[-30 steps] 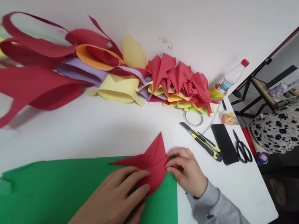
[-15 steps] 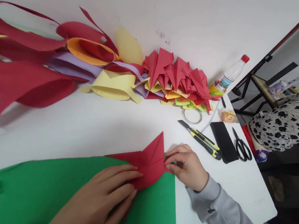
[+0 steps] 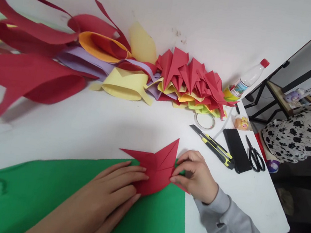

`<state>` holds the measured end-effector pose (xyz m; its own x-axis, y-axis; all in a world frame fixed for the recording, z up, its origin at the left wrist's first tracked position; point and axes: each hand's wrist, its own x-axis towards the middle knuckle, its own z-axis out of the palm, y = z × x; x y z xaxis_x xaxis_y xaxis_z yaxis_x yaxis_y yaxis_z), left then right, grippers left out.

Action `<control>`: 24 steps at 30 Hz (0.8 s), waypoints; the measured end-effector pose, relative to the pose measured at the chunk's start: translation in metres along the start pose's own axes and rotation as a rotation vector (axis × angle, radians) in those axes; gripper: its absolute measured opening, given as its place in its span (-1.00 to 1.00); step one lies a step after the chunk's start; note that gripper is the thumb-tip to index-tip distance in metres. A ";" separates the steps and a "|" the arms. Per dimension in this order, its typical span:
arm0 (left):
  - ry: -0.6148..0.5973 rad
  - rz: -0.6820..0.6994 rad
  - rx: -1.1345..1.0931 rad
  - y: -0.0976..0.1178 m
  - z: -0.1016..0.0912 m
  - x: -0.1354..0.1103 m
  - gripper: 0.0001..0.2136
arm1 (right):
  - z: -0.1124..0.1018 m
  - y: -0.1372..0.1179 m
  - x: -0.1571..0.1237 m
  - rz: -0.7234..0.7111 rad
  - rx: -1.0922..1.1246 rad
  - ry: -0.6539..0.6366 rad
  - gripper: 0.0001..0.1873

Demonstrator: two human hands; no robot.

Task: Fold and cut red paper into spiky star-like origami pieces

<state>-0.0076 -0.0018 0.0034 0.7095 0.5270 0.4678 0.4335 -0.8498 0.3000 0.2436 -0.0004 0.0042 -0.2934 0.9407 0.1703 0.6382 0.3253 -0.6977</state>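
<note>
A red folded paper piece [image 3: 155,179] with pointed tips lies over the far edge of a green sheet [image 3: 72,182]. My left hand [image 3: 108,195] reaches across the green sheet, fingers stretched out and resting on the left side of the red paper. At its right edge, my right hand [image 3: 196,175] pinches the red paper between thumb and fingertips. Some of the red paper is covered by my left fingers.
Folded red stars [image 3: 179,71] and curled coloured paper strips [image 3: 123,84] line the wall. Right of them are a bottle [image 3: 245,81], a tape roll [image 3: 204,120], a utility knife [image 3: 212,146], a black case [image 3: 236,150] and scissors [image 3: 255,154]. A person in a floral garment [image 3: 302,127] is beyond.
The red paper has turned a little, its left point now lifting clear of the green sheet's edge. My right hand keeps its pinch; the whole view has shifted slightly.
</note>
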 end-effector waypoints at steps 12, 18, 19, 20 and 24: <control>0.054 -0.219 -0.009 0.012 0.005 0.006 -0.70 | -0.003 -0.003 0.002 0.054 0.002 -0.045 -0.81; 0.047 -0.308 0.023 0.017 0.007 0.012 -0.69 | -0.004 -0.003 0.002 0.009 -0.033 -0.079 -0.83; 0.039 -0.319 0.028 0.018 0.008 0.012 -0.69 | -0.005 -0.003 0.002 0.000 -0.045 -0.088 -0.84; 0.033 -0.329 0.032 0.018 0.008 0.013 -0.69 | -0.005 -0.003 0.002 -0.007 -0.055 -0.095 -0.84; 0.031 -0.346 0.019 0.016 0.008 0.012 -0.69 | -0.006 -0.001 0.003 -0.024 -0.082 -0.123 -0.86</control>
<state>0.0124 -0.0092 0.0074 0.5015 0.7841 0.3657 0.6561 -0.6202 0.4301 0.2462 0.0023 0.0094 -0.3907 0.9155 0.0963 0.6848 0.3590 -0.6342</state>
